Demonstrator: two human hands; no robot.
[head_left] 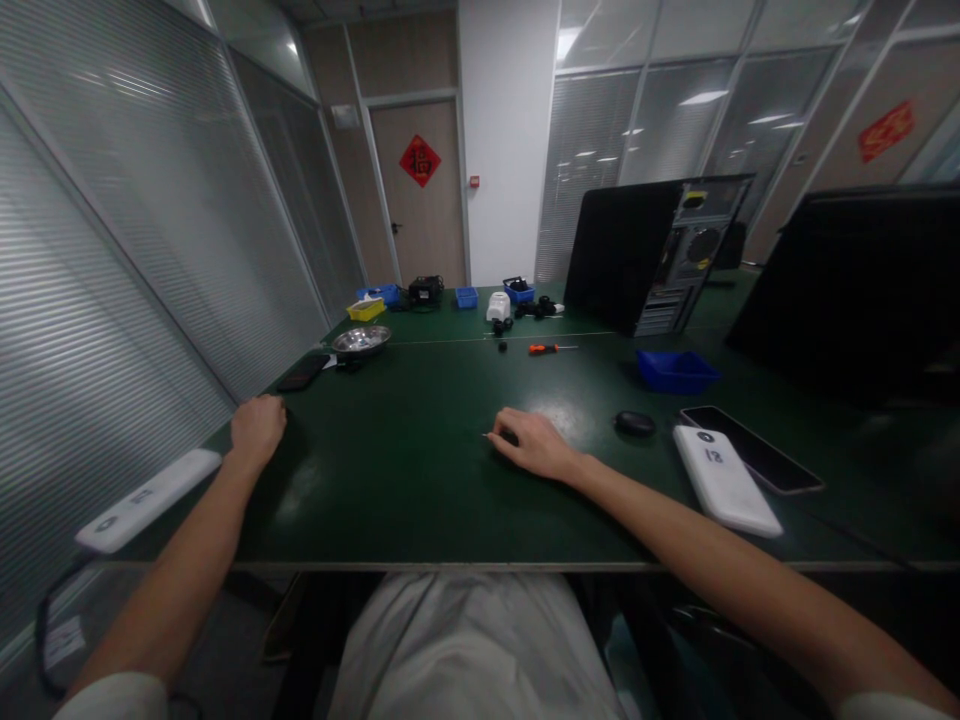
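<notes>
My left hand [259, 430] rests closed at the left side of the green table [405, 500], fingers curled under; the inside of the fist is hidden. Over the middle of the table, my right hand [531, 442] is pinched shut, thumb and forefinger together. A tiny thin pale tip pokes out to the left of those fingertips, too small to name. Beyond it lies a screwdriver [544, 349] with an orange and black handle. To its right are a black computer mouse [634, 423] and a white power bank [726, 480] beside a dark phone [757, 448].
A second white power bank [150, 498] with a cable sits at the left edge. Farther back are a dark phone [304, 373], a metal bowl [361, 341], a yellow tray [366, 310] and small black parts [536, 307]. A blue tray [676, 371] stands before a computer case [660, 255].
</notes>
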